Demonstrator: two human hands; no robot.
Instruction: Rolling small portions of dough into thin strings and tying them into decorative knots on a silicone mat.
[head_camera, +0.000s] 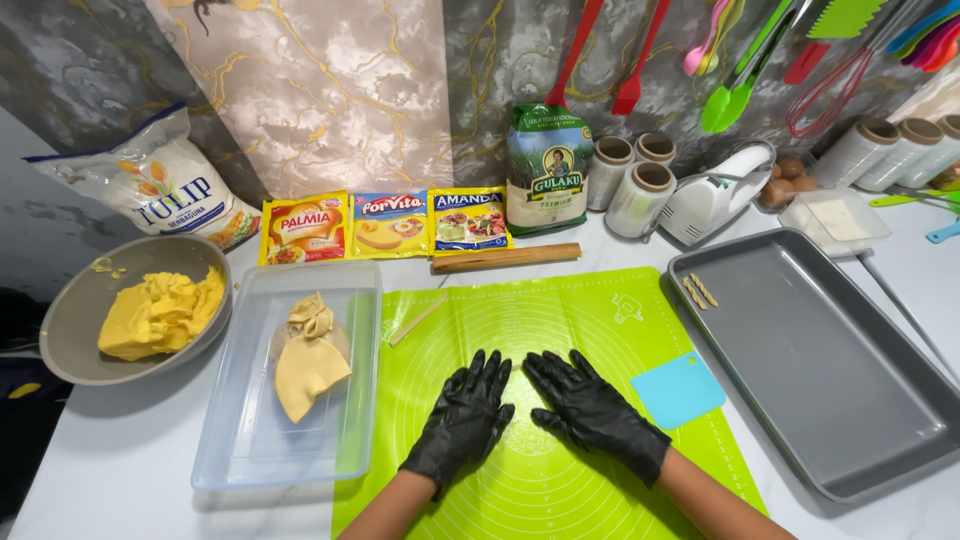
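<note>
Both my hands wear black gloves and lie flat, palms down, side by side on the green silicone baking mat (560, 310). My left hand (465, 415) and my right hand (590, 405) almost touch at the fingertips; whether anything lies under them is hidden. A thin strip of dough (418, 320) lies on the mat's upper left. A clear plastic tray (240, 440) to the left holds a folded sheet of yellow dough (308, 362). A grey bowl (75, 320) at far left holds a lump of yellow dough (158, 315).
A grey baking tray (820, 380) on the right holds two small twisted dough pieces (699, 291). A light blue scraper (678, 390) lies on the mat's right edge. A wooden rolling pin (505, 258), sachets, bags, a hand mixer (712, 195) and film rolls line the back wall.
</note>
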